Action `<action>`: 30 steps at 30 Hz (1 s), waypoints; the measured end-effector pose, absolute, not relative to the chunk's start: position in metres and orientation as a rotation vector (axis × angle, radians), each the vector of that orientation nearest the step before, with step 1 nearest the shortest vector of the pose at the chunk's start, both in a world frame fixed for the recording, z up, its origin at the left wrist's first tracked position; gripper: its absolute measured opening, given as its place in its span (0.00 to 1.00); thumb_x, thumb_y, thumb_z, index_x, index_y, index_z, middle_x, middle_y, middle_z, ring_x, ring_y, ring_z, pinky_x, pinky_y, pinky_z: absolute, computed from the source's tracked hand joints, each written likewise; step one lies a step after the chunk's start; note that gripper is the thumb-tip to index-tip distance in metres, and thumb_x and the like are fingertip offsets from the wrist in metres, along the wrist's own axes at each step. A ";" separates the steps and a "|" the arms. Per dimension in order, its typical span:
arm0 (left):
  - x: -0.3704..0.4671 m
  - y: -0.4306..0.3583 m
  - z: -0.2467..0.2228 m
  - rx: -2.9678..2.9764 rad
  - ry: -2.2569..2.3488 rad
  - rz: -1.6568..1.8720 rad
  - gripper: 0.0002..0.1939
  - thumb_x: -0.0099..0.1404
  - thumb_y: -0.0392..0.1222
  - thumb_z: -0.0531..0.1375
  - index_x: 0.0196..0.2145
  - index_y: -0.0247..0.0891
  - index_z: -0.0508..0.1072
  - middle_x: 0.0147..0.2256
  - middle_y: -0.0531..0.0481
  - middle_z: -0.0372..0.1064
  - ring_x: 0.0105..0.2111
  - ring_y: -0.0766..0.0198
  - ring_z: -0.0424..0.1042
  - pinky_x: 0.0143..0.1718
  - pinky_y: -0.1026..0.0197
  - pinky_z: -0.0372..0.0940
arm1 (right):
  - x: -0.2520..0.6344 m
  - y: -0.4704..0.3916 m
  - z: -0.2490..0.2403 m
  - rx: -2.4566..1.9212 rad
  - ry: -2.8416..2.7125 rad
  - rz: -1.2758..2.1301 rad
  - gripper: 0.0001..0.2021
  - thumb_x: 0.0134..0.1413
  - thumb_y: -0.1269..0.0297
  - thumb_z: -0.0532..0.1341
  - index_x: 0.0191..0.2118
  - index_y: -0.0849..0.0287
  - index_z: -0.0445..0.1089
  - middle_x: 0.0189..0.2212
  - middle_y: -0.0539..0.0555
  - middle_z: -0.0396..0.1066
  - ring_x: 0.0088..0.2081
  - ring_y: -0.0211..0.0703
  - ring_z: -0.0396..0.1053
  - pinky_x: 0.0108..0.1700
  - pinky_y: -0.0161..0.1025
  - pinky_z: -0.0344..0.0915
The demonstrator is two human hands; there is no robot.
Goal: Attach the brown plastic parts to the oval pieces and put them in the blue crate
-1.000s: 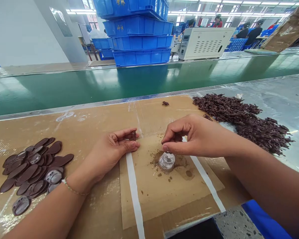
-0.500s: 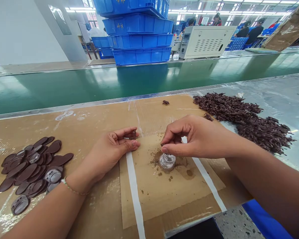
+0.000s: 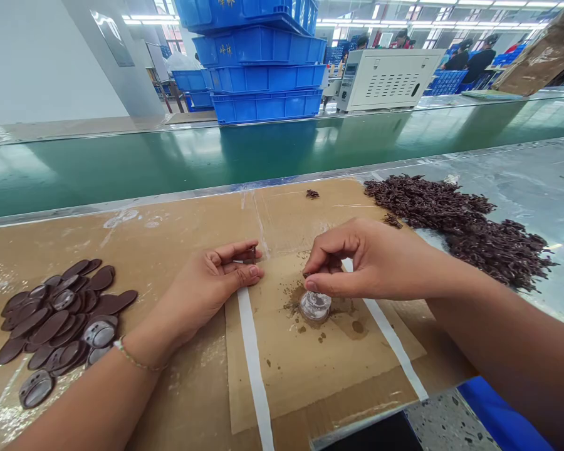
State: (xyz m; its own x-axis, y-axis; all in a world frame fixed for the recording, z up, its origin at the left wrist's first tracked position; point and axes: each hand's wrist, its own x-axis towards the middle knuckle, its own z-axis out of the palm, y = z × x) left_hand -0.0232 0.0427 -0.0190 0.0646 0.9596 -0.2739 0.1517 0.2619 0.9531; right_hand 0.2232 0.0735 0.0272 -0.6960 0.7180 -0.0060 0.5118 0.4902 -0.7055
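My left hand (image 3: pixel 219 269) is closed, with a small thin dark brown piece (image 3: pixel 253 254) upright between thumb and fingers. Just above a small clear round pot (image 3: pixel 316 307) smeared with white residue, my right hand (image 3: pixel 352 260) pinches a tiny dark brown piece (image 3: pixel 306 275), mostly covered by the fingertips. The pot stands on a brown sheet (image 3: pixel 286 376) with wet brown spots around it. To the left lies a pile of flat oval dark brown pieces (image 3: pixel 51 322), some with greyish clear round parts. A heap of small twisted dark brown pieces (image 3: pixel 451 219) lies to the right.
White tape strips (image 3: pixel 252 363) run down both sides of the sheet. A small dark cluster (image 3: pixel 313 194) lies farther back. Beyond the table runs a green conveyor belt (image 3: pixel 263 147), with stacked blue crates (image 3: pixel 267 106) and a beige machine (image 3: pixel 390 78) behind it. Several people are in the background.
My right hand has shifted very slightly over the pot, still pinching. My left hand keeps its hold in the same place.
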 end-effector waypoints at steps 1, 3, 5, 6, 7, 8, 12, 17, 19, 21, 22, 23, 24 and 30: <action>-0.023 0.043 -0.019 1.139 1.364 0.876 0.32 0.52 0.51 0.74 0.54 0.44 0.74 0.53 0.48 0.76 0.49 0.53 0.75 0.59 0.46 0.62 | 0.224 0.074 0.027 -1.034 -2.442 1.010 0.08 0.54 0.60 0.65 0.32 0.59 0.78 0.25 0.49 0.77 0.25 0.36 0.71 0.26 0.32 0.64; -0.022 0.042 -0.018 1.131 1.361 0.875 0.32 0.52 0.50 0.74 0.54 0.44 0.75 0.53 0.48 0.76 0.49 0.53 0.75 0.59 0.46 0.63 | 0.225 0.074 0.027 -1.019 -2.424 1.009 0.07 0.54 0.61 0.65 0.31 0.58 0.78 0.26 0.49 0.78 0.26 0.37 0.72 0.28 0.33 0.65; -0.021 0.042 -0.017 1.127 1.359 0.878 0.32 0.52 0.50 0.74 0.53 0.43 0.75 0.53 0.48 0.76 0.48 0.54 0.75 0.58 0.46 0.63 | 0.226 0.075 0.027 -1.015 -2.415 1.023 0.06 0.54 0.62 0.65 0.31 0.58 0.78 0.27 0.50 0.78 0.27 0.37 0.72 0.28 0.33 0.65; -0.021 0.042 -0.017 1.127 1.360 0.881 0.32 0.52 0.50 0.74 0.53 0.42 0.75 0.53 0.47 0.76 0.47 0.54 0.75 0.58 0.46 0.63 | 0.226 0.075 0.026 -1.018 -2.419 1.033 0.06 0.54 0.63 0.64 0.31 0.58 0.78 0.27 0.49 0.78 0.27 0.37 0.72 0.28 0.33 0.65; -0.021 0.042 -0.017 1.130 1.359 0.884 0.32 0.51 0.50 0.74 0.53 0.42 0.75 0.53 0.47 0.76 0.47 0.54 0.75 0.58 0.46 0.63 | 0.226 0.075 0.026 -1.024 -2.425 1.040 0.06 0.54 0.63 0.64 0.32 0.57 0.78 0.27 0.49 0.78 0.26 0.37 0.72 0.28 0.33 0.65; -0.021 0.042 -0.017 1.134 1.356 0.886 0.32 0.52 0.50 0.74 0.53 0.42 0.75 0.53 0.47 0.76 0.47 0.54 0.75 0.58 0.46 0.63 | 0.227 0.075 0.026 -1.030 -2.434 1.044 0.05 0.54 0.64 0.64 0.32 0.57 0.78 0.27 0.49 0.78 0.26 0.37 0.72 0.27 0.33 0.64; -0.022 0.043 -0.019 1.147 1.352 0.889 0.31 0.53 0.50 0.74 0.54 0.42 0.74 0.53 0.47 0.76 0.47 0.54 0.75 0.58 0.45 0.63 | 0.227 0.075 0.025 -1.042 -2.462 1.026 0.04 0.53 0.66 0.65 0.31 0.58 0.78 0.25 0.48 0.76 0.24 0.35 0.70 0.25 0.32 0.62; -0.022 0.042 -0.020 1.144 1.368 0.880 0.31 0.53 0.50 0.73 0.54 0.42 0.74 0.52 0.46 0.76 0.48 0.52 0.75 0.59 0.44 0.62 | 0.226 0.074 0.024 -1.041 -2.463 1.026 0.05 0.53 0.65 0.65 0.31 0.58 0.78 0.23 0.47 0.75 0.23 0.34 0.69 0.24 0.31 0.62; -0.023 0.042 -0.020 1.132 1.373 0.874 0.32 0.53 0.50 0.74 0.54 0.42 0.74 0.52 0.46 0.76 0.48 0.52 0.74 0.59 0.44 0.62 | 0.225 0.074 0.025 -1.049 -2.469 1.020 0.05 0.53 0.65 0.65 0.32 0.58 0.78 0.23 0.47 0.75 0.23 0.34 0.69 0.24 0.31 0.62; -0.023 0.041 -0.020 1.131 1.379 0.871 0.32 0.53 0.50 0.74 0.54 0.43 0.74 0.52 0.47 0.76 0.48 0.51 0.74 0.58 0.44 0.62 | 0.224 0.074 0.025 -1.062 -2.476 1.009 0.05 0.52 0.66 0.65 0.32 0.58 0.78 0.23 0.47 0.75 0.23 0.34 0.69 0.24 0.31 0.62; -0.023 0.041 -0.020 1.134 1.383 0.871 0.32 0.53 0.50 0.74 0.54 0.43 0.74 0.52 0.47 0.76 0.48 0.52 0.74 0.58 0.45 0.62 | 0.223 0.074 0.026 -1.067 -2.479 1.004 0.05 0.52 0.66 0.65 0.32 0.59 0.78 0.23 0.47 0.75 0.23 0.34 0.69 0.24 0.31 0.62; -0.024 0.041 -0.020 1.137 1.388 0.873 0.32 0.52 0.50 0.74 0.54 0.43 0.75 0.52 0.48 0.76 0.48 0.52 0.74 0.58 0.45 0.62 | 0.223 0.073 0.026 -1.073 -2.481 1.001 0.04 0.51 0.67 0.65 0.31 0.59 0.78 0.22 0.47 0.75 0.23 0.34 0.69 0.24 0.31 0.62; -0.024 0.041 -0.020 1.139 1.392 0.873 0.31 0.52 0.50 0.74 0.53 0.43 0.75 0.51 0.48 0.76 0.48 0.52 0.74 0.58 0.46 0.62 | 0.222 0.073 0.026 -1.078 -2.481 0.996 0.04 0.51 0.67 0.65 0.31 0.59 0.78 0.22 0.47 0.75 0.23 0.34 0.69 0.24 0.31 0.62; -0.021 0.042 -0.019 1.115 1.373 0.888 0.32 0.51 0.49 0.75 0.53 0.43 0.75 0.50 0.49 0.77 0.44 0.58 0.75 0.53 0.53 0.64 | 0.224 0.073 0.027 -1.055 -2.455 1.009 0.05 0.51 0.67 0.64 0.30 0.59 0.78 0.22 0.48 0.75 0.22 0.34 0.68 0.24 0.32 0.61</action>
